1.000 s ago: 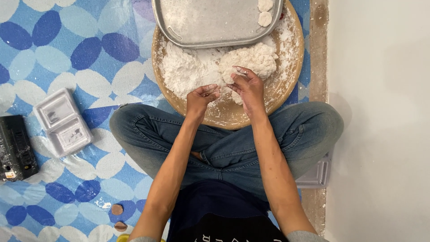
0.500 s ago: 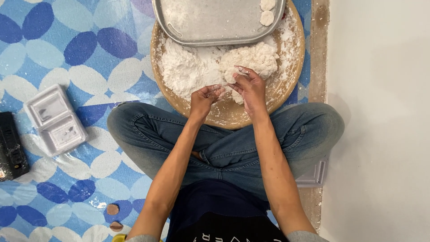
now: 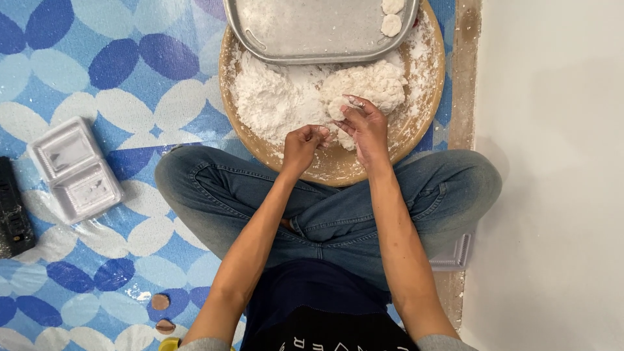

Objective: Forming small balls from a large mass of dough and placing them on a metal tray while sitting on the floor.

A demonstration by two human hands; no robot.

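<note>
Dough lump (image 3: 367, 84) lying crosswise on round wooden board (image 3: 338, 166), right hand (image 3: 365, 127) grip pinching it, left hand (image 3: 302, 144) curled closed

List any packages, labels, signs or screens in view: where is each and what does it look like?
Plastic package: on the patterned floor mat, left of the person's knee; open, clear-white, two hinged rectangular halves.
Dark device: at the left edge of the mat; black, boxy, partly cut off; whether it has a screen cannot be told.
No signs or labels show.
</note>
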